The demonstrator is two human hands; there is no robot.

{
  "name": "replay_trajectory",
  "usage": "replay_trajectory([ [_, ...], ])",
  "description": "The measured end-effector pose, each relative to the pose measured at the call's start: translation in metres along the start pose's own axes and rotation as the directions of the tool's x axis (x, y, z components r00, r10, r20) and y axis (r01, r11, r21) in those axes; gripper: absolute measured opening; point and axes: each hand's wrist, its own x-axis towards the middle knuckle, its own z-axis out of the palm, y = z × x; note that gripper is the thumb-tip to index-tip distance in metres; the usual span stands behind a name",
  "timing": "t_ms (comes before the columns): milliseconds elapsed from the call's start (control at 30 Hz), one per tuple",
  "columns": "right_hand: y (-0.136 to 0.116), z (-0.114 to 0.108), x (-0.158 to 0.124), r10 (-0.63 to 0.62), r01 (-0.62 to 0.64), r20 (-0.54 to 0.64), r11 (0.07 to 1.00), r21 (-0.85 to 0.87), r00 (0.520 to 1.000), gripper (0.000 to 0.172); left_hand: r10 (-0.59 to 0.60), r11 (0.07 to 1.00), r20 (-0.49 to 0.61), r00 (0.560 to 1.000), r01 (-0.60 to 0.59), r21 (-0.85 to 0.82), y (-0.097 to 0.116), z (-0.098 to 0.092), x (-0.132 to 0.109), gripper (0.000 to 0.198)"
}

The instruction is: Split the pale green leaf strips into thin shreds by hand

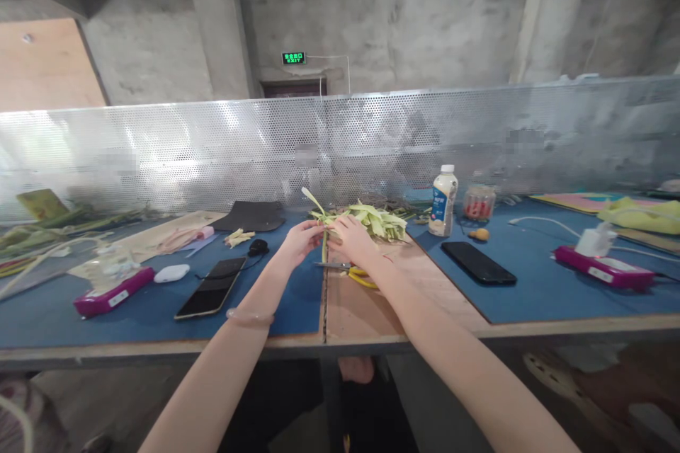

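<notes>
My left hand (pixel 302 242) pinches a narrow pale green leaf strip (pixel 314 199) whose upper end sticks up above the fingers. My right hand (pixel 351 237) meets it from the other side, fingers bent around the same strip; its fingertips are partly hidden. A lower length of the strip hangs between the two hands. Just behind the right hand lies a pile of pale green leaves (pixel 380 221). Under the right wrist rests a pair of scissors (pixel 362 278) with yellow handles, blades pointing left.
Left of my hands lie a black phone (pixel 211 288), a white earphone case (pixel 171 273) and a purple power strip (pixel 114 291). To the right are a bottle (pixel 443 202), a jar (pixel 479 204), another phone (pixel 478 262) and a second power strip (pixel 603 267). A perforated metal screen (pixel 255 148) stands behind.
</notes>
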Motion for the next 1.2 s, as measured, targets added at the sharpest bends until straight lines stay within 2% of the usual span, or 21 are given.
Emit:
replay_trajectory([
  [133,-0.006,0.000,0.000,0.055,-0.053,-0.022,0.994,0.093,0.998,0.030,0.014,1.000,0.000,1.000,-0.014,0.020,-0.002,0.001,0.001,0.025],
  [233,-0.007,0.003,0.000,0.212,-0.182,-0.066,0.934,0.306,0.975,0.038,0.013,1.000,0.023,1.000,-0.013,0.018,0.000,0.002,0.000,0.023],
  [333,-0.007,0.005,0.001,0.370,-0.305,-0.024,0.799,0.518,0.929,0.048,-0.002,1.000,0.065,0.998,0.003,-0.025,0.002,0.005,-0.002,0.020],
  [467,-0.009,0.007,0.003,0.502,-0.426,0.123,0.552,0.717,0.856,0.053,-0.043,0.998,0.072,0.996,0.045,-0.033,0.005,0.008,-0.006,0.019],
  [567,-0.009,0.010,0.006,0.553,-0.470,0.211,0.380,0.797,0.806,0.049,-0.045,0.998,0.087,0.995,0.049,-0.040,0.006,0.007,-0.006,0.018],
  [633,-0.008,0.010,0.008,0.562,-0.478,0.237,0.329,0.814,0.792,0.040,-0.045,0.998,0.088,0.995,0.049,-0.041,0.005,0.006,-0.006,0.018],
  [767,-0.005,0.007,0.008,0.534,-0.453,0.227,0.340,0.824,0.814,0.027,-0.039,0.998,0.080,0.996,0.043,-0.046,0.004,0.006,-0.005,0.019],
  [900,-0.004,0.005,0.005,0.538,-0.434,0.175,0.404,0.806,0.825,0.026,0.014,0.999,0.049,0.999,-0.015,0.028,0.004,0.008,-0.005,0.025],
  [1033,0.000,0.008,0.005,0.554,-0.434,0.156,0.416,0.799,0.818,0.027,0.074,0.991,0.036,0.997,-0.077,0.112,0.005,0.011,-0.008,0.030],
  [1200,0.005,0.012,0.005,0.581,-0.425,0.119,0.427,0.798,0.805,0.027,0.140,0.966,0.088,0.986,-0.156,0.208,0.006,0.014,-0.011,0.035],
])
